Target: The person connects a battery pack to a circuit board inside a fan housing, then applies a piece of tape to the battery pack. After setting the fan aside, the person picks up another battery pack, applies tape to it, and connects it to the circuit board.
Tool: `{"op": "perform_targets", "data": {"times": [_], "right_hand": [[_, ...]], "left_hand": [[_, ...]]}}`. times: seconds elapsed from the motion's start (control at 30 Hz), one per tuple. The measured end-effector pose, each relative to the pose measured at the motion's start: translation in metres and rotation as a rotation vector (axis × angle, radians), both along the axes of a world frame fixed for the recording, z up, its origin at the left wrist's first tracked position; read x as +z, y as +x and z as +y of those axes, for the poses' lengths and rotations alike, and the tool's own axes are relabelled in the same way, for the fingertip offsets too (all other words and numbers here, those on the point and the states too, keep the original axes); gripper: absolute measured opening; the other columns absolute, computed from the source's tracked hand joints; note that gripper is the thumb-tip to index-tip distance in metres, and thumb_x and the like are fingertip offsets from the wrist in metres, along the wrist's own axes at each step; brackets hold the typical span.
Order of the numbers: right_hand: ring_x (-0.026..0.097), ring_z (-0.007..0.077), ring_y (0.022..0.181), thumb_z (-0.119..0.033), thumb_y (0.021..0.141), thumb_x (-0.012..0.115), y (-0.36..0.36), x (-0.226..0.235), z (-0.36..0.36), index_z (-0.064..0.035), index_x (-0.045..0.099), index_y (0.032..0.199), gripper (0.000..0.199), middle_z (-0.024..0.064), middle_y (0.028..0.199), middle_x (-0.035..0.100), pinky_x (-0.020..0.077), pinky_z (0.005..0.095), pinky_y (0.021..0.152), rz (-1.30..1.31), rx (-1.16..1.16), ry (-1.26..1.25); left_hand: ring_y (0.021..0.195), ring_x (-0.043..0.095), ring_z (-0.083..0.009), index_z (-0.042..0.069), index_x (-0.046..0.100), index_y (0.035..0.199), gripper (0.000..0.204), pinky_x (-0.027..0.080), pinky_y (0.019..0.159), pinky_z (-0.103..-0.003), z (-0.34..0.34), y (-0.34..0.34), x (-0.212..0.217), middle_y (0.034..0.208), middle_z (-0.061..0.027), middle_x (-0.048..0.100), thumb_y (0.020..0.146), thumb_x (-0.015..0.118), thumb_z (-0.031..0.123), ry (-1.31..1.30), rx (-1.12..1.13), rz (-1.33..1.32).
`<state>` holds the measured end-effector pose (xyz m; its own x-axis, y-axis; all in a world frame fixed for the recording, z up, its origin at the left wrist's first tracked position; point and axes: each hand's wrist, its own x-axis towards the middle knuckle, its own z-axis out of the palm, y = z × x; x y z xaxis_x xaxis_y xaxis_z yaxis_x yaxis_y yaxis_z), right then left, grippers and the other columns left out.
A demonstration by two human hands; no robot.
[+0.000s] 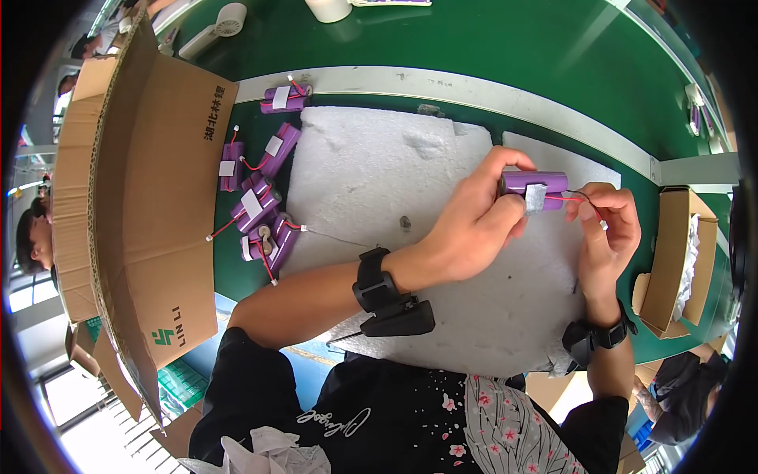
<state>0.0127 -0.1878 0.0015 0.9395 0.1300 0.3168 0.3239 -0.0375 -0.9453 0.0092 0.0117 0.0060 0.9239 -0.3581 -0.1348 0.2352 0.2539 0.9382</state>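
A purple battery pack [545,182] of two cylindrical cells, with a pale patch on its side, is held above the white foam board [379,158]. My left hand [474,213] grips it by its left end, thumb in front and fingers behind. From its right end run a red and a dark wire to a small white connector [604,225]. My right hand [608,229] pinches these wires [575,198] between thumb and fingers, close to the connector. Both wrists wear black strapped devices.
Several more purple battery packs [251,204] with wired connectors lie left of the foam, beside a large cardboard box [158,205]. At the right stands a small open carton [663,268] with white paper inside. A white handheld fan [229,20] lies on the green table [474,47].
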Motion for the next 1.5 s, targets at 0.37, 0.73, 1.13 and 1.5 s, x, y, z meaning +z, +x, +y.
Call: {"op": "perform_targets", "data": {"times": [0.37,0.73,1.13,1.5], "right_hand": [[0.058,0.0138,0.074,0.004,0.085,0.06,0.0007,0.0019,0.0008,-0.0006,0.051,0.097,0.016,0.0085,0.086,0.061,0.0472,0.0264,0.067,0.086,-0.079,0.046],[0.056,0.014,0.074,0.002,0.087,0.058,0.0026,0.0013,0.0033,-0.002,0.05,0.094,0.012,0.0087,0.082,0.061,0.0449,0.0268,0.068,0.134,-0.033,0.058],[0.059,0.0151,0.077,0.003,0.088,0.057,0.003,0.0011,0.0028,-0.0021,0.051,0.095,0.011,0.0101,0.085,0.063,0.0467,0.0275,0.067,0.157,0.003,0.05],[0.06,0.015,0.077,0.004,0.087,0.059,0.0042,-0.0005,0.0032,-0.0019,0.052,0.096,0.012,0.0109,0.088,0.064,0.049,0.027,0.068,0.154,0.035,0.07]], "left_hand": [[0.061,0.048,-0.0105,0.005,0.04,0.117,0.031,0.04,0.054,-0.026,-0.0024,0.0004,-0.0002,0.075,-0.0061,0.052,0.087,0.037,0.004,-0.005,-0.029,-0.004],[0.06,0.049,-0.0117,0.005,0.04,0.118,0.034,0.042,0.057,-0.028,0.0009,-0.0002,0.0012,0.075,-0.0076,0.054,0.084,0.035,0.004,0.012,-0.027,-0.006],[0.059,0.05,-0.0109,0.005,0.04,0.114,0.028,0.041,0.055,-0.028,0.0008,-0.0002,0.0023,0.071,-0.0066,0.055,0.086,0.038,0.007,-0.01,-0.01,0.015],[0.059,0.051,-0.0112,0.005,0.04,0.114,0.03,0.043,0.055,-0.028,0.0015,0.0003,0.0035,0.07,-0.0073,0.056,0.084,0.038,0.006,0.007,-0.028,0.006]]}}
